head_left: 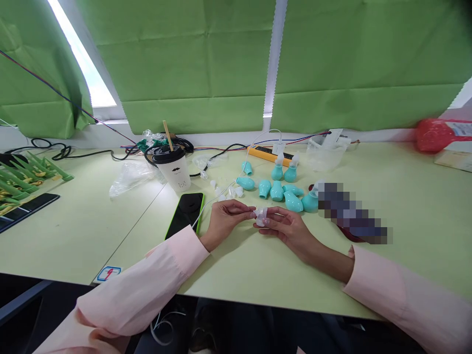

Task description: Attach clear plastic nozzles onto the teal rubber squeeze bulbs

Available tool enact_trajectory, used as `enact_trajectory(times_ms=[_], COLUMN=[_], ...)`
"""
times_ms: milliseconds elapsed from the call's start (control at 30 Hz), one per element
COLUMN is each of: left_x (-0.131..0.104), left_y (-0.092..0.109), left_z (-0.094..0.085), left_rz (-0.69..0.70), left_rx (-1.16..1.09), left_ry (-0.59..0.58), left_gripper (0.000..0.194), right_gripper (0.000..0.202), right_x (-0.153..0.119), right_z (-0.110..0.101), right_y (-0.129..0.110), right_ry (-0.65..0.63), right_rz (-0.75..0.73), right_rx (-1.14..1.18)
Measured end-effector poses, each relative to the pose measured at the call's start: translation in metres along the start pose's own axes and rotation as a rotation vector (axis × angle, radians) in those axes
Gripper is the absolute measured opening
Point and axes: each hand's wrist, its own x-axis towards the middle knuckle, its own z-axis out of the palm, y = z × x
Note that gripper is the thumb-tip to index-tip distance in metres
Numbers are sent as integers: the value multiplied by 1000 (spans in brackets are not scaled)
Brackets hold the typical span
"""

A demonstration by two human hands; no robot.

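Note:
Over the front part of the table, both hands meet at a small clear plastic piece (261, 217). My right hand (285, 226) is closed round it, thumb in front and fingers behind. From the other side, my left hand (232, 216) pinches its left end between thumb and fingertips; the exact spot is partly covered by the fingers. Just behind lie several turquoise rubber bulbs (276, 191), some on their sides. Two turquoise bulbs with clear tops (290, 172) stand upright further back. Loose clear plastic parts (232, 191) lie beyond my left hand.
A phone with a green edge (184, 214) lies left of my hands, a white cable across it. Behind it stands a lidded paper cup (175, 169) with a straw. An orange power strip (263, 154), a clear plastic container (326, 152) and a red bag (438, 135) are further back.

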Motion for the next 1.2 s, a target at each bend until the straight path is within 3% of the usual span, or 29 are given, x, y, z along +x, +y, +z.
enact_trajectory(times_ms=[367,533,700,967,1200], left_x=[-5,-11,-12,-8,-9], left_y=[-6,-2,0,0,0], left_z=[3,3,0,-4,-2], left_rz=[74,200,318,379,393], left_rx=[109,282,395,503,360], left_ry=[-20,-234,-394,-383,-355], left_gripper=[17,53,60,61,50], right_gripper=[28,26,23,24,27], right_x=[-1,2,3,3,3], right_z=[2,0,-1,-1,-2], right_y=[1,2,1,6,7], right_ry=[12,43,20,49,28], right_rz=[-5,-7,-11,-63,-68], right_rx=[10,92,137,121,101])
